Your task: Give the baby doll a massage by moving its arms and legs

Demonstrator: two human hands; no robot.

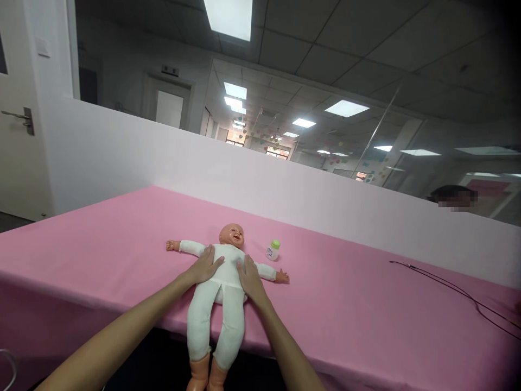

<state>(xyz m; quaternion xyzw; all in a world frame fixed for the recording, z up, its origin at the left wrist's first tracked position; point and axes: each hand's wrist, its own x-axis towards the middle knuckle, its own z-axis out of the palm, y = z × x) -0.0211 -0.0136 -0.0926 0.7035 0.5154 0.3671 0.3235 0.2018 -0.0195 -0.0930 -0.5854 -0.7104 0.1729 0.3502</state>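
Head camera, remote feed: I see the left hand (203, 267) laid open along the flank of a bald baby doll with a peach plastic head and white cloth body (227, 272), fingers loose, not clenched. With the doll's chest as the dial's centre, that hand sits near nine o'clock. Should it slip or push unevenly, the smooth trunk could roll or twist toward the weaker side.

The doll lies face up at the near edge of a pink cloth-covered table (345, 304), its legs running past the rim toward six o'clock. I judge this the chief hazard: their overhanging weight, or a tug from both palms, could draw the doll off, perhaps with the cloth rucking beneath it.

At four o'clock the right hand (251, 277), also open, rests against the opposite flank, its grip appearing too light to stop a sudden slide. Between two and three, just beyond the doll's outstretched arm, stands a small clear bottle with a green lid (273, 251); a swing of that arm could topple it. Farther out, just past three, a thin black cord (411, 266) could snag a sweeping sleeve or wrist.
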